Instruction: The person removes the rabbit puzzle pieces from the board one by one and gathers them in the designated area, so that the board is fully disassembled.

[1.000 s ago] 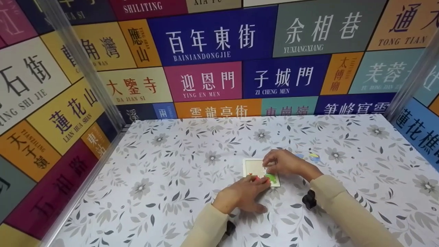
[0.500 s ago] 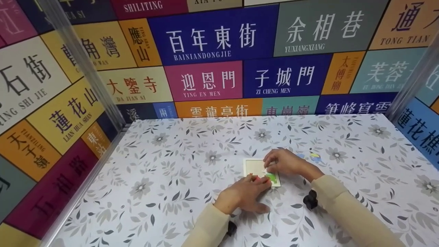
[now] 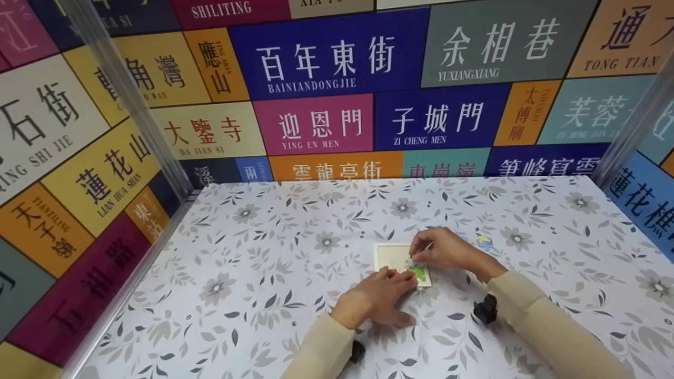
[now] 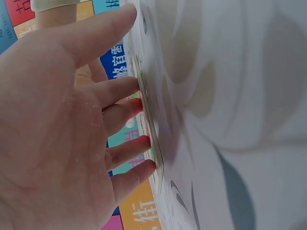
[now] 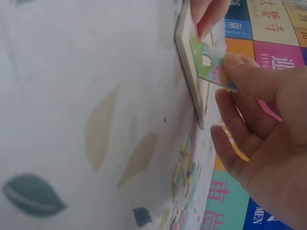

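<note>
A small square jigsaw puzzle board point(image 3: 387, 252) with a pale frame lies on the table, its near part covered in red and green pieces. My left hand point(image 3: 375, 299) rests its fingertips on the near-left part of the board, fingers extended and spread, as the left wrist view also shows. Over the board's right side, my right hand point(image 3: 447, 250) pinches a puzzle piece point(image 5: 219, 72) between thumb and fingers. That piece is green with a pink patch and stands tilted against the board, close to the fitted green pieces. Its far end is hidden by the thumb.
Several loose puzzle pieces point(image 5: 184, 175) lie in a pile past the board; in the head view the right hand partly hides these blue and yellow pieces point(image 3: 484, 242). A flower-patterned cloth point(image 3: 274, 237) covers the table. Sign-printed walls point(image 3: 326, 58) stand behind and at the sides.
My right hand has shifted slightly to the right and its fingertips have tilted, showing more of the green area. The left hand has stayed almost still on the board.
</note>
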The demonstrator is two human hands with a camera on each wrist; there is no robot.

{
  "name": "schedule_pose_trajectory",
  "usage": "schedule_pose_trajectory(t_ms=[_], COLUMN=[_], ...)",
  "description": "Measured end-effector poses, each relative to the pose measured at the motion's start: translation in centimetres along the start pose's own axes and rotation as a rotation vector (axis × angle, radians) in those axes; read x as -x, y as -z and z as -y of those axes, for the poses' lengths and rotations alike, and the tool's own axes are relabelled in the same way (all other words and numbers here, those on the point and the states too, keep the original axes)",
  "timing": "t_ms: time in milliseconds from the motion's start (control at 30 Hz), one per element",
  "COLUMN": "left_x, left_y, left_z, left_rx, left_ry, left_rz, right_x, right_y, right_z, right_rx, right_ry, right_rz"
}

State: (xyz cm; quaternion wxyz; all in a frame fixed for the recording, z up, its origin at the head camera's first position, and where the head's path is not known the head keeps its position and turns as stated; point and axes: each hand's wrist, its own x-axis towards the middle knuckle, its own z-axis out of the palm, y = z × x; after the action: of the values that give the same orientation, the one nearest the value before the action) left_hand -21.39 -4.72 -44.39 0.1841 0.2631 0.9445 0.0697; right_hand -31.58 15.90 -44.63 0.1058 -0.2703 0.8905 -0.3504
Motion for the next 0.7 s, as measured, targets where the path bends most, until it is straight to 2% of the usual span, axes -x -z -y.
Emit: schedule_pose_trajectory(t_ms=[200,467,600,700], left_x=[0.0,0.1,0.1,0.1], left_y=[0.0,-0.1,-0.1,-0.1], left_z=[-0.1,-0.1,-0.2,-0.2], left_rx=[0.011,0.029,0.041,0.040], left_ry=[0.010,0.009,0.013,0.014], left_rz=[0.000,-0.009,-0.008,-0.004], right_x=[1.8,5.4,6.7,7.4], right_y=[2.6,6.2,7.3,7.7], right_z=[-0.7,-3.4,-4.8,-6.0], right_rx=[-0.027,-0.028,-0.077,-0.069], right_ry=[-0.044,-0.086,-0.110,-0.119], right_rz=[-0.085,-0.079,-0.061,-0.058])
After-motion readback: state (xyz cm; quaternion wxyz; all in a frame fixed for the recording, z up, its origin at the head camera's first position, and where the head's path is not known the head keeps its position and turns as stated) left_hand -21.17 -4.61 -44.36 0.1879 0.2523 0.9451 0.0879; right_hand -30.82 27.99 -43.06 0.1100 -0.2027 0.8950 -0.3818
